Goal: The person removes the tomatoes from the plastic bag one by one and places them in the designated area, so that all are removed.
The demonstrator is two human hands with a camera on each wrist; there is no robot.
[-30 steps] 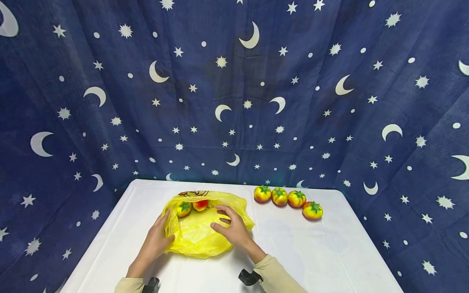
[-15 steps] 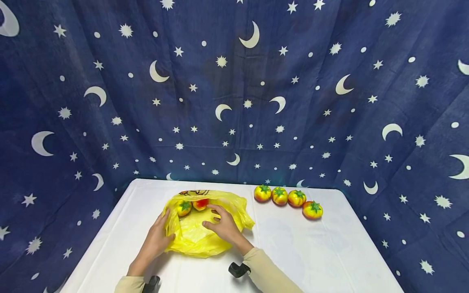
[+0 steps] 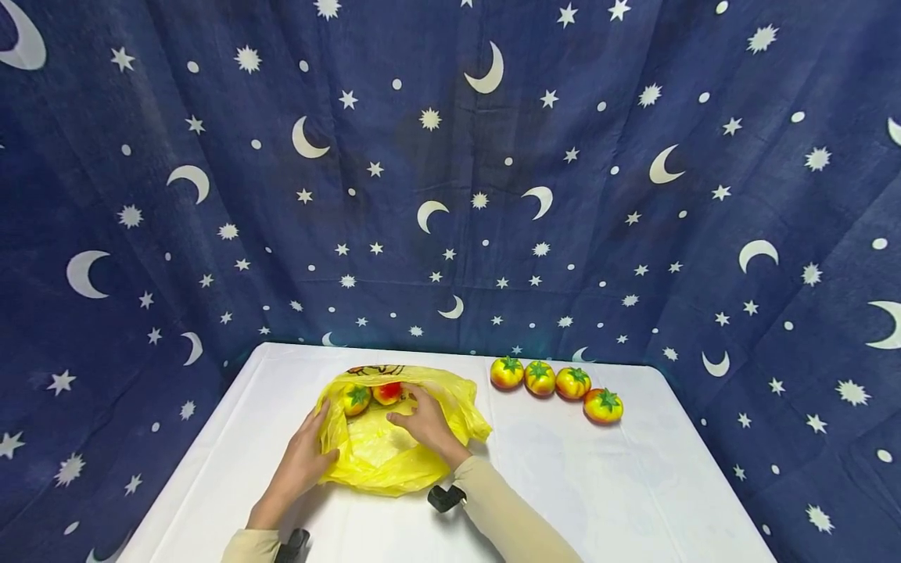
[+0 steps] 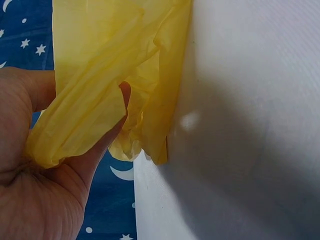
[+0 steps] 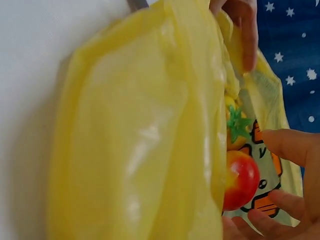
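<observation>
A yellow plastic bag [image 3: 380, 461] with a printed drawing lies on its side, its mouth facing me. My left hand [image 3: 303, 460] grips the bag's left rim, with plastic between thumb and fingers in the left wrist view. Two yellow-red tomatoes are inside: one [image 3: 357, 399] shows its green star-shaped leaf top, the other [image 3: 387, 392] turns its red side out. My right hand [image 3: 426, 422] is in the bag's mouth, fingers spread close to the red-sided tomato [image 5: 242, 180]. Whether the fingertips touch it I cannot tell.
Several more tomatoes [image 3: 540, 378] stand in a row at the back right of the white table [image 3: 605, 485]. A dark blue curtain [image 3: 450, 234] with moons and stars hangs behind. Both wrists wear black devices [image 3: 446, 498].
My right hand has moved left and deeper into the bag, up to the red-sided tomato. The left hand stays on the bag's rim. The row of tomatoes has not moved.
</observation>
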